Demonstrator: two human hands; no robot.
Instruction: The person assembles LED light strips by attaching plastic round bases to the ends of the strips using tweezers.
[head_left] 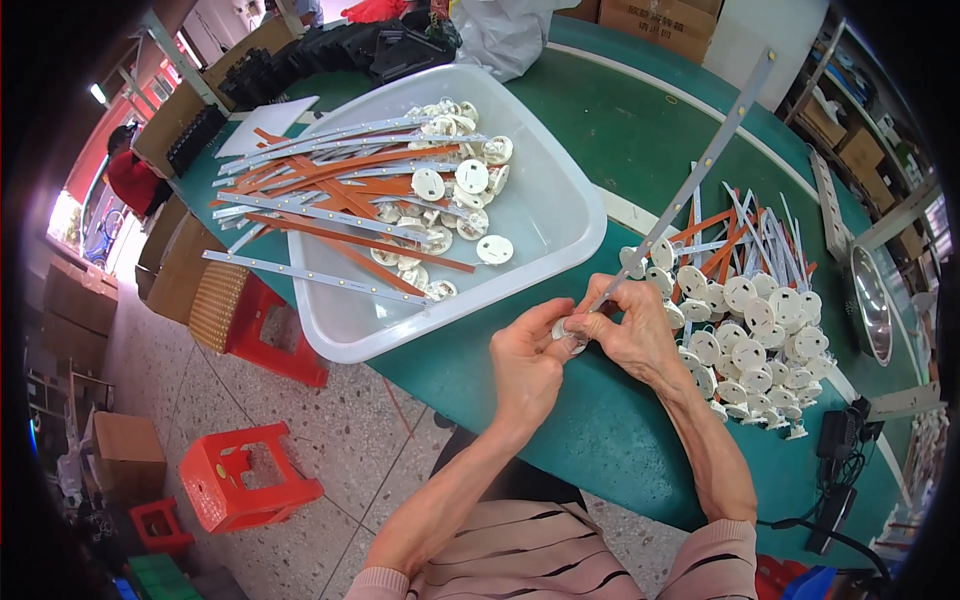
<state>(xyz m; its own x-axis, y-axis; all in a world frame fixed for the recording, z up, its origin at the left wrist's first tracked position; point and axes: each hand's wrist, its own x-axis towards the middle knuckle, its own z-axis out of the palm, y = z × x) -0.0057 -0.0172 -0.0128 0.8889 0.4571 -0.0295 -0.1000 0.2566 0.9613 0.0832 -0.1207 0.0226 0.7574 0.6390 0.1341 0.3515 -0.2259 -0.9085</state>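
Observation:
My left hand (528,368) and my right hand (636,328) meet above the near edge of the green table (600,425). The left fingers pinch a small white round cap (566,330), mostly covered by my fingertips. Between my right thumb and fingers is the lower end of a long LED strip (697,172), which slants up to the right, its dotted face showing. The strip's end meets the cap; how they join is hidden. Right of my right hand lies a heap of white round caps (745,350) with LED strips, some showing orange-brown backs.
A pale plastic tub (592,228) on the left holds more strips and caps, with strips jutting over its left side. Black parts (340,50) and a white bag (505,35) are behind it. At right are a metal bowl (872,305) and black adapters (838,435). Red stools (240,478) stand below.

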